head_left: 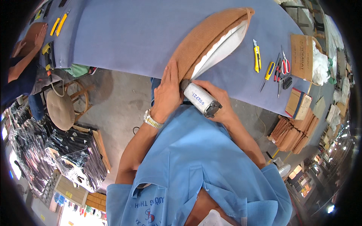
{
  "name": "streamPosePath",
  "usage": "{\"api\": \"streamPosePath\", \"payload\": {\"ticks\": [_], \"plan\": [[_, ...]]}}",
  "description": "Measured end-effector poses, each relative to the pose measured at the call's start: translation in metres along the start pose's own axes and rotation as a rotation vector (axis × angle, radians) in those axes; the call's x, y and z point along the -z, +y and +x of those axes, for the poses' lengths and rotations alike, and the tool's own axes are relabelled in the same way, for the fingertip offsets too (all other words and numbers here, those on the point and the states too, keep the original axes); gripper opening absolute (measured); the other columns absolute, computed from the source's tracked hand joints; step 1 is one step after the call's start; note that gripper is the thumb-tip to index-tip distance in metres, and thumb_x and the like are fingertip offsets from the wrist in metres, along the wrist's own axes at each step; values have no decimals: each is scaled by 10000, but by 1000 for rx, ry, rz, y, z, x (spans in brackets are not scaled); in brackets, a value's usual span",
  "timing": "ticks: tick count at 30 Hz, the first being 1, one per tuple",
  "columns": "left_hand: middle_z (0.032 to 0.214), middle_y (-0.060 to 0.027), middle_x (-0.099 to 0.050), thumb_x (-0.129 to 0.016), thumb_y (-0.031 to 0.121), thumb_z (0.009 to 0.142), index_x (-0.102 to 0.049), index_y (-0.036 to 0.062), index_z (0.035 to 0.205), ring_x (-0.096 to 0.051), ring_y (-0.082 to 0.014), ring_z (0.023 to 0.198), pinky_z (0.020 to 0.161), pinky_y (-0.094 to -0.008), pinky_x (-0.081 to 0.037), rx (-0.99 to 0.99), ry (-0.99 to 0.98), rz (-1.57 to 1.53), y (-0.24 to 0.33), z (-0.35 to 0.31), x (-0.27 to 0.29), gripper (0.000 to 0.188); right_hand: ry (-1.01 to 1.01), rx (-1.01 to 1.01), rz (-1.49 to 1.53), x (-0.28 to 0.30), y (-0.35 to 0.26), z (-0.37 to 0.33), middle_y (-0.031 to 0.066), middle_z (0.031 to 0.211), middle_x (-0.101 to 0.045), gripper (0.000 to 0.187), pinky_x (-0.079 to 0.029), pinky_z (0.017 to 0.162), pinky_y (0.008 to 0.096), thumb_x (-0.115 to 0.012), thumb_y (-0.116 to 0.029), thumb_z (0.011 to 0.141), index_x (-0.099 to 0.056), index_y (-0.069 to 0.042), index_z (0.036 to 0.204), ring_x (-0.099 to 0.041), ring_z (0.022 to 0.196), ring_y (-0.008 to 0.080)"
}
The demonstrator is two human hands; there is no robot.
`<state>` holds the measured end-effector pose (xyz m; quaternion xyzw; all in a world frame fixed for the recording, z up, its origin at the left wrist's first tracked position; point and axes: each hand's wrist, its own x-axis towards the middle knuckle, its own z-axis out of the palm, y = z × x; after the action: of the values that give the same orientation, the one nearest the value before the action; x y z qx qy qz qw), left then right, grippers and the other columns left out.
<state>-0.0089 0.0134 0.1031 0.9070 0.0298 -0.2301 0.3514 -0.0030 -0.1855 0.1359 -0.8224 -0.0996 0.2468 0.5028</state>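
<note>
A brown upholstered cushion [203, 39] lies at a slant across the blue-grey tabletop, its white underside [220, 52] facing right. Along its near brown end rests my left hand [168, 88], fingers stretched out flat on the fabric, a metal watch on the wrist. My right hand [217, 96] is closed round a silver staple gun [198, 98] with a black end cap. The tool's dark front end meets the cushion's near tip, beside my left fingers. Most of my right fingers are hidden behind the tool.
On the table [124, 34] to the right lie a yellow utility knife [257, 56], a yellow screwdriver [269, 71], red-handled scissors [285, 67] and a cardboard box [301, 56] of white stuffing. Another person's hand [39, 36] works at far left, near a yellow-black tool [48, 56]. A round stool [60, 109] stands left.
</note>
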Motion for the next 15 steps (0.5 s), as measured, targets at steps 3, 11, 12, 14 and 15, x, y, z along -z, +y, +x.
{"api": "streamPosePath", "payload": {"ticks": [3,11,12,14,15], "plan": [[1661,-287,-292,-760,19,803,-140,-13,1643,-339,-419,1525,1153,-481,-450,-50,17,-103,-9,6,5,1044,44,22,26,-10,-4,2,182,1274,-701,655,-564,967,399,-818,-149,723,-629,-52,1342,-706,1118,371],[1691,-271,-236,-750,7,841,-117,49,1667,-259,-399,1566,1257,-457,-307,-214,23,-334,-42,-5,6,1042,137,305,-22,-17,5,4,213,1268,-706,695,-568,962,414,-825,-165,729,-618,-15,1375,-707,1133,387],[1693,-267,-235,-742,1,844,-119,50,1668,-256,-398,1568,1259,-457,-304,-207,27,-339,-41,-5,6,1034,133,306,-23,-17,6,2,215,1270,-706,702,-567,968,415,-827,-169,728,-617,-9,1378,-707,1141,385],[1697,-260,-231,-727,-13,850,-123,53,1668,-250,-396,1570,1262,-456,-298,-194,28,-348,-39,-4,6,1019,135,319,7,-18,11,0,210,1276,-708,699,-565,977,416,-827,-173,730,-620,-6,1377,-710,1146,373],[1697,-259,-231,-720,-20,850,-128,49,1667,-250,-397,1569,1262,-457,-300,-191,32,-337,-38,-4,6,1010,137,324,23,-19,12,-1,207,1278,-709,697,-563,981,416,-826,-175,732,-621,-4,1376,-712,1149,367]]}}
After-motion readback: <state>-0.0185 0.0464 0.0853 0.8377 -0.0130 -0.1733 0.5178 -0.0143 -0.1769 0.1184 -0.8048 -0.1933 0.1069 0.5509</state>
